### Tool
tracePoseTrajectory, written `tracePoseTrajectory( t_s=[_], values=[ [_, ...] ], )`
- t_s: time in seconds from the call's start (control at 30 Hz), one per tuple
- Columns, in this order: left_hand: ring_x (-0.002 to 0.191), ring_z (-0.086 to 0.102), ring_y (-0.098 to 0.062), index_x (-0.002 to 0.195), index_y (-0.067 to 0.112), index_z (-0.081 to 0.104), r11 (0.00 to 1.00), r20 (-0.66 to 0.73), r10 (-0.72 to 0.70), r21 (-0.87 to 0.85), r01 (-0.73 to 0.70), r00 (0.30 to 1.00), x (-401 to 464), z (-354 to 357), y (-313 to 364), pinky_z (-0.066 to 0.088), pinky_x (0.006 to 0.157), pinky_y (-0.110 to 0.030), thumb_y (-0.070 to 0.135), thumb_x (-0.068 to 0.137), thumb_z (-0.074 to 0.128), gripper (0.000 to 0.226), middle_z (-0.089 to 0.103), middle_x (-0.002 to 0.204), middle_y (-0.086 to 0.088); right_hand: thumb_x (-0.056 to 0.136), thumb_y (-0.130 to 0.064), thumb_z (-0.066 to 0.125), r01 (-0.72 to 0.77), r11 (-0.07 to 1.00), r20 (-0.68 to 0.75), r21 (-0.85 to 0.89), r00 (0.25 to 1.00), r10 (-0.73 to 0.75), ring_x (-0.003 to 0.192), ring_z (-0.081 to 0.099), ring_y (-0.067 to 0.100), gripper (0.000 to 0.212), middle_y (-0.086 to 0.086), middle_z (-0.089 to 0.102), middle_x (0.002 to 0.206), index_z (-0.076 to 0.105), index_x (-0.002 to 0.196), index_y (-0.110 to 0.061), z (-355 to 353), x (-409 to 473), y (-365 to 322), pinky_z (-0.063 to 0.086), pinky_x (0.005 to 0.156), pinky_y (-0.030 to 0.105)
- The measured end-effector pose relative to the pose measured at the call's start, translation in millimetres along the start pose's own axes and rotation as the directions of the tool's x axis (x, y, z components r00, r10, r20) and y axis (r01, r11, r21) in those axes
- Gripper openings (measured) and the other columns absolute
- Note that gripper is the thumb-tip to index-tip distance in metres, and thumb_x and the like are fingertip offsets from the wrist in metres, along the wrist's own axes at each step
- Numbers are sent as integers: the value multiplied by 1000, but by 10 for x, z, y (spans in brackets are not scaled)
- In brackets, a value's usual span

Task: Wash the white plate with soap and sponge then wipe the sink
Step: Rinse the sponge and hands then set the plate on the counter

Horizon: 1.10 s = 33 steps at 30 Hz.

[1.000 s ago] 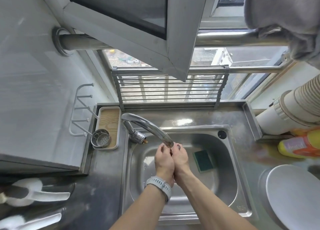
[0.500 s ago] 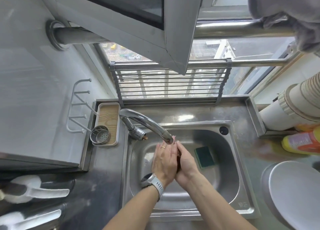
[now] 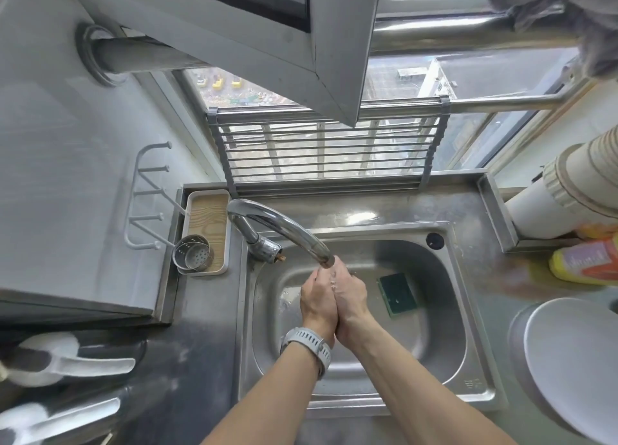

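Note:
My left hand and my right hand are pressed together palm to palm under the spout of the curved faucet, over the steel sink. Water runs over them and neither holds anything. A white watch is on my left wrist. A dark green sponge lies on the sink's right inner slope, just right of my right hand. The white plate stands on the counter at the right edge. A yellow soap bottle lies behind the plate.
A wooden-bottomed tray with a perforated metal cup sits left of the faucet. A metal rack leans at the window behind the sink. White ladles lie at the lower left. A stack of paper cups is at right.
My hands have kept rubbing against each other under the faucet, shifting from fingertips clasped to flat palms together. The view has tilted slightly downward.

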<state>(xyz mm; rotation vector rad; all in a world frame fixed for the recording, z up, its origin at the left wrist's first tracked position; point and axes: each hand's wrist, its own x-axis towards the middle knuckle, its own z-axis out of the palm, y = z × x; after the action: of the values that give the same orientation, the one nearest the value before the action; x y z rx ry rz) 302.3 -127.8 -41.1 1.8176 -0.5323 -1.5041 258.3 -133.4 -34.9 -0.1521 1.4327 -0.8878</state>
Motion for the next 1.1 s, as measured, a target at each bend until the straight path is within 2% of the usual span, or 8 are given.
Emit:
tracePoseTrajectory(
  t_s=[0.2,0.37,0.63,0.73,0.8,0.9,0.97,1.1],
  values=[
    [100,71,-33,73,26,76,999,-5,20,30,-20,1000,152,-27,-195,57,92,-56,54,70,48,40,78,98,-9,100,-34,43,-13,990,21,-138,1000,16,72,57,22,23,7,60,84,57,94,-17,-98,13,88,50,64,37],
    [100,68,-36,66,23,70,998,-3,10,56,-9,1000,158,-21,-242,55,93,-57,44,74,42,35,75,95,-10,98,-17,47,-95,989,-128,-114,989,81,53,51,21,38,2,52,45,55,61,-10,-108,86,105,41,51,28],
    [95,68,-33,75,15,70,993,-22,-26,114,28,999,35,10,-176,56,91,-54,38,78,42,36,73,93,-11,98,-19,45,-102,990,-124,-99,988,90,55,49,22,51,5,49,52,52,48,-13,-127,64,154,38,56,32],
    [97,70,-29,85,22,74,996,-20,-57,61,58,998,-42,30,-215,59,89,-49,39,88,51,29,76,94,-4,97,-25,47,-6,970,-140,-244,990,-29,67,62,23,40,6,66,67,68,66,-12,-213,5,163,50,62,35],
    [102,73,-26,103,26,75,992,56,-126,-25,127,990,-97,8,-316,61,91,-48,48,89,60,30,77,102,-2,99,-40,46,71,924,-125,-375,984,-126,84,69,22,38,3,74,84,72,85,-17,-324,-7,205,58,80,41],
    [105,75,-33,118,19,74,890,190,-352,-235,391,916,-152,-58,-524,58,97,-54,49,75,80,52,78,112,-12,100,-58,41,-95,910,-12,-402,995,99,100,67,21,50,6,73,105,71,104,-18,-497,-41,258,50,101,45],
    [105,74,-38,116,15,74,879,164,-379,-242,410,911,-169,-91,-635,59,91,-53,36,82,80,41,77,111,-18,97,-60,43,-83,890,74,-449,989,129,109,65,18,52,3,72,116,72,113,-20,-617,-33,247,45,107,42],
    [93,75,-44,111,6,74,900,88,-399,-155,408,913,-135,-43,-818,57,63,-42,24,84,75,32,77,102,-25,104,-46,36,86,552,2,-829,988,-152,124,54,24,46,-2,64,132,66,128,-21,-1021,123,222,38,109,40]
  ],
)
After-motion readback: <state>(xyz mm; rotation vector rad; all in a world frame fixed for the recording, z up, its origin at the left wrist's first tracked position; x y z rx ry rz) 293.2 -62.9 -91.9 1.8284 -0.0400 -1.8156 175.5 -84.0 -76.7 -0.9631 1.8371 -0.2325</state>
